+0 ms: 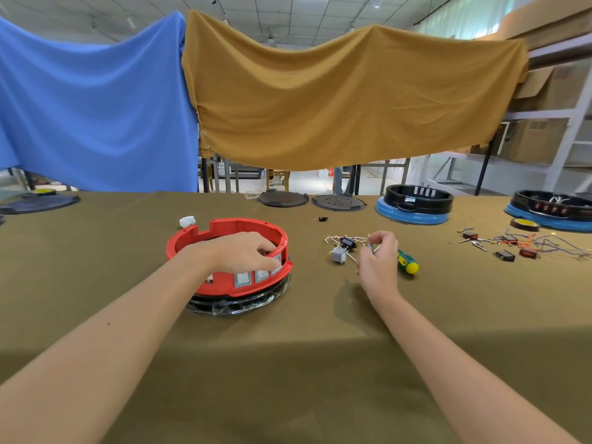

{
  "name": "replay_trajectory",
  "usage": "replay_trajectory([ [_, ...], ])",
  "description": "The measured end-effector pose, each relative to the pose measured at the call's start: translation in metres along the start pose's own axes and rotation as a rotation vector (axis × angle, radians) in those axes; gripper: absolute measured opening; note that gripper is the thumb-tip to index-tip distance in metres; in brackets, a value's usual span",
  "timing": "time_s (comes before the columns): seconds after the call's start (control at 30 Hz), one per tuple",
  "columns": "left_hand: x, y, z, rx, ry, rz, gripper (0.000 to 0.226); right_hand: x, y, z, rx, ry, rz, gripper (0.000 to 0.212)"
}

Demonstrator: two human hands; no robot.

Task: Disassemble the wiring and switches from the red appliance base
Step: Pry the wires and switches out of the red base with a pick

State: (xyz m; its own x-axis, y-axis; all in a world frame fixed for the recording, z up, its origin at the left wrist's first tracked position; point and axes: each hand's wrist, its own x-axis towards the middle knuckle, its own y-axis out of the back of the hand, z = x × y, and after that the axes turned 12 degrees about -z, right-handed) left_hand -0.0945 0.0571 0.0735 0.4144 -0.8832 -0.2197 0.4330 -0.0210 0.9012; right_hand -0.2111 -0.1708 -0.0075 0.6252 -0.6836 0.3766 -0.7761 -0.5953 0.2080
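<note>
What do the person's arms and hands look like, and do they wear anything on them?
Both forearms are bare up to the frame edge: no sleeves show. The left hand and the right hand wear no gloves, and no watch, ring or bracelet is visible.

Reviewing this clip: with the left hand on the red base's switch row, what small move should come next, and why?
Probably push the rightmost grey switch out of the red base: the left hand already has fingers on it, three switches remain seated, and the right hand holds only a small part.

Along the olive-cloth table's (288,363) far edge: two dark round perforated plates (282,198), two black rings on blue bases (415,203). Behind, hanging blue (96,107) and mustard cloths (336,100).
</note>
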Motion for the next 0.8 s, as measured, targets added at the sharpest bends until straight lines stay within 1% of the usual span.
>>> replay_trajectory([
  [0.03,0.001,0.0,0.002,0.075,0.048,0.02,0.038,0.001,0.0,0.0,0.017,-0.011,-0.006,0.03],
  [0.07,0.002,-0.003,0.005,0.153,0.115,0.077,0.035,0.001,0.001,0.0,0.027,-0.028,-0.019,0.032],
  [0.1,0.003,-0.011,0.008,0.217,0.194,0.168,0.032,0.001,0.001,0.001,0.037,-0.049,-0.042,0.034],
  [0.17,0.002,-0.036,0.014,0.273,0.318,0.388,0.031,-0.001,0.001,0.001,0.075,-0.082,-0.108,0.034],
  [0.23,0.002,-0.06,0.018,0.387,0.347,0.585,0.032,-0.004,0.0,0.0,0.135,-0.071,-0.17,0.033],
  [0.3,0.002,-0.068,0.015,0.462,0.298,0.701,0.033,-0.005,0.001,-0.003,0.214,-0.061,-0.2,0.033],
  [0.33,0.002,-0.064,0.011,0.433,0.259,0.687,0.034,-0.006,0.002,-0.005,0.256,-0.062,-0.206,0.033],
  [0.37,0.002,-0.057,0.007,0.373,0.214,0.635,0.035,-0.007,0.002,-0.006,0.301,-0.064,-0.214,0.032],
  [0.47,0.001,-0.036,-0.005,0.215,0.109,0.412,0.038,-0.008,0.002,-0.007,0.39,-0.043,-0.247,0.032],
  [0.53,-0.001,-0.027,-0.012,0.132,0.056,0.327,0.036,-0.009,0.001,-0.007,0.395,-0.015,-0.244,0.023],
  [0.57,-0.002,-0.026,-0.016,0.089,0.026,0.317,0.035,-0.008,0.001,-0.006,0.383,-0.003,-0.235,0.018],
  [0.6,-0.001,-0.027,-0.019,0.039,-0.009,0.332,0.033,-0.007,0.002,-0.005,0.366,0.011,-0.223,0.013],
  [0.67,0.0,-0.038,-0.021,-0.022,-0.066,0.429,0.031,-0.006,0.003,-0.003,0.325,0.033,-0.208,0.008],
  [0.7,0.001,-0.047,-0.021,-0.008,-0.073,0.502,0.035,-0.005,0.003,-0.002,0.305,0.039,-0.206,0.007],
  [0.8,0.007,-0.075,-0.022,0.15,-0.091,0.72,0.044,-0.007,0.002,-0.003,0.282,0.049,-0.22,0.007],
])
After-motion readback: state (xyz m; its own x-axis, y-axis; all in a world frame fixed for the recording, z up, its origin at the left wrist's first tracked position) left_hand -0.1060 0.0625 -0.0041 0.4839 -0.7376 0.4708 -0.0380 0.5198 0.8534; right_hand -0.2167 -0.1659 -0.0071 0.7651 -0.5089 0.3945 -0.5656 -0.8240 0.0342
